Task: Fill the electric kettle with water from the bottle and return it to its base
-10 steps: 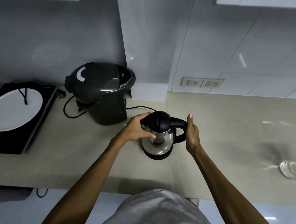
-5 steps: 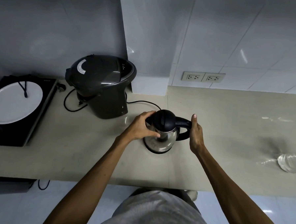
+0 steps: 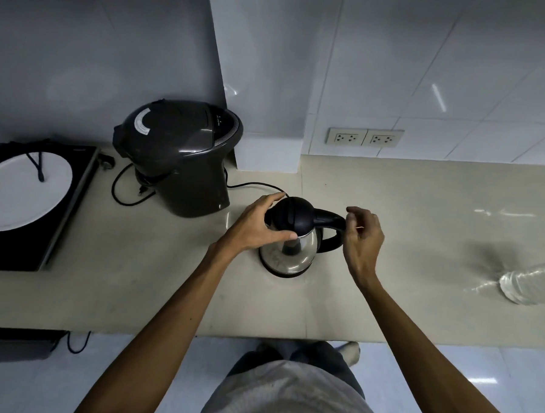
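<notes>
A steel electric kettle (image 3: 290,254) with a black lid and black handle stands upright on its black base (image 3: 285,274) in the middle of the beige counter (image 3: 134,287). My left hand (image 3: 257,224) wraps around the kettle's left side just under the lid, thumb across the front. My right hand (image 3: 362,239) hovers just right of the handle, fingers loosely curled, not gripping it. A clear plastic bottle (image 3: 529,283) lies on its side at the far right of the counter, partly cut off by the frame edge.
A dark hot-water dispenser (image 3: 179,157) stands behind-left of the kettle with black cords (image 3: 256,185) trailing around it. A black cooktop holding a white plate (image 3: 22,190) is at the far left. Wall sockets (image 3: 365,137) sit above the counter.
My right hand has come off the kettle handle and its fingers have curled. My left hand stays on the kettle body. The view has tilted slightly.
</notes>
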Demonstrator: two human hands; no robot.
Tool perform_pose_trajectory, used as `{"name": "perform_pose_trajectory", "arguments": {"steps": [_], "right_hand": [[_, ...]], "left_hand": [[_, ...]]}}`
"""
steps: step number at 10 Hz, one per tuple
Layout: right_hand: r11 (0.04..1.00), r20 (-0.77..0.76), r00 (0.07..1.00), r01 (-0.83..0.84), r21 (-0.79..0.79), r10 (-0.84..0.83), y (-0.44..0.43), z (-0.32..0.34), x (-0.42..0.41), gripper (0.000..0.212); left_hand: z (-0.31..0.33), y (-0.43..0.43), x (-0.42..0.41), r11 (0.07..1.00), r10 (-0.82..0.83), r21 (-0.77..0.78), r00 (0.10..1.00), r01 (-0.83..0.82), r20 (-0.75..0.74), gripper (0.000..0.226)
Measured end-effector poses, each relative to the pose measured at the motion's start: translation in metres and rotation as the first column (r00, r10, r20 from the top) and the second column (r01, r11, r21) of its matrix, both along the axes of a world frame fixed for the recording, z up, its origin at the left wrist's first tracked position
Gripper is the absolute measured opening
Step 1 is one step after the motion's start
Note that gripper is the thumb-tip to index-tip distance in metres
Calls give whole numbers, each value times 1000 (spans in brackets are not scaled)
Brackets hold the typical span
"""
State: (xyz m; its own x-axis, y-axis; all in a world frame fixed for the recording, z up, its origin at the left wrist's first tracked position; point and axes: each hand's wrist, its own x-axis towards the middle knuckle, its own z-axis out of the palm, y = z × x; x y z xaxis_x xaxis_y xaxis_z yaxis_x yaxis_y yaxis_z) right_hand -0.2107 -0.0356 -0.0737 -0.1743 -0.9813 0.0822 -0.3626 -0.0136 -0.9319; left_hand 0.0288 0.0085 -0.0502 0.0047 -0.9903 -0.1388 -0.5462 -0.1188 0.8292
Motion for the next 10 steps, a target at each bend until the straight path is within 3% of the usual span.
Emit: {"name": "perform_pose_trajectory", "arguments": {"steps": [1,2,4,6,7,9,10], "right_hand": [[982,-213,970,-143,-125,114,14,-2,0,29],[977,-299,947,-161,-139,114,21,-1,5,35],[982,-222,965,-163,-99,138,36,-3,16,54],[966,-275,941,-234,-107,197,38,-11,21,58],[955,-318,917,-282,-92,240,40,-15,14,60],[883,-495,771,-468,-14,401,41,9,-23,64],[855,-620,672,-518,-4,404,35,23,-56,63]], "left_hand": [[5,-2,-8,999,7,-49,1000,-6,28,104],[4,-1,-11,996,30,-80,999,-26,42,93],[1,1,-14,996,54,-77,997,-49,63,89],[2,3,-17,998,50,-48,992,-45,117,88],[6,6,-22,998,59,-33,972,-53,227,90],[28,22,-52,996,89,-61,880,-68,467,81],[46,32,-78,996,78,-77,854,-44,515,80]]}}
